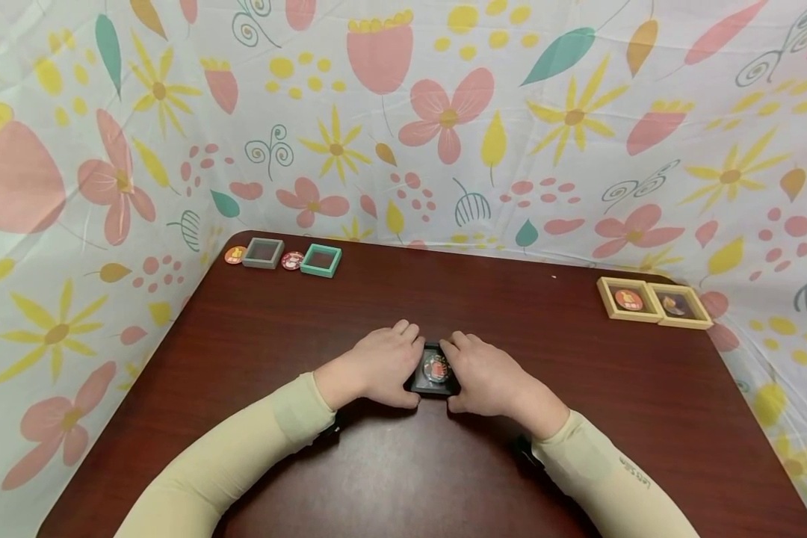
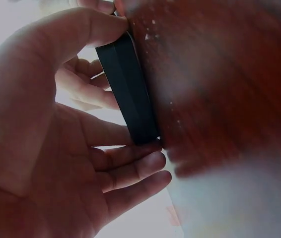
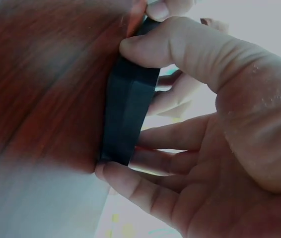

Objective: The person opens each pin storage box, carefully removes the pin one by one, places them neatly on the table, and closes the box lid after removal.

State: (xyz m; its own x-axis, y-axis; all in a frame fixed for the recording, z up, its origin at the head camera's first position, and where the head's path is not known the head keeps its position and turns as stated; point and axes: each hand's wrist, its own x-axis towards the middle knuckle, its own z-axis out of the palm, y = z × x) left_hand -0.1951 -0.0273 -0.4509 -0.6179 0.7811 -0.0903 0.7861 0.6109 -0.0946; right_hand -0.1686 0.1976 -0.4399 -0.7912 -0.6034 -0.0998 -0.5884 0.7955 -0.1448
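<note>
A small square black frame (image 1: 433, 391) lies on the table between my two hands, with a round picture badge (image 1: 436, 368) showing inside it. My left hand (image 1: 385, 365) grips its left side. In the left wrist view, the thumb is at one corner of the black frame (image 2: 128, 89) and the fingertips are at the other. From the opposite side my right hand (image 1: 487, 373) holds it the same way. The right wrist view shows the thumb and fingers at the two ends of the frame's dark side wall (image 3: 130, 106).
The dark red-brown table (image 1: 403, 463) carries a grey frame (image 1: 264, 265), a teal frame (image 1: 319, 273) and two round badges, one orange (image 1: 235, 255) and one red-white (image 1: 292, 260), at back left. Two yellow frames (image 1: 632, 318) with badges sit at right. A flowered curtain (image 1: 376, 187) surrounds it.
</note>
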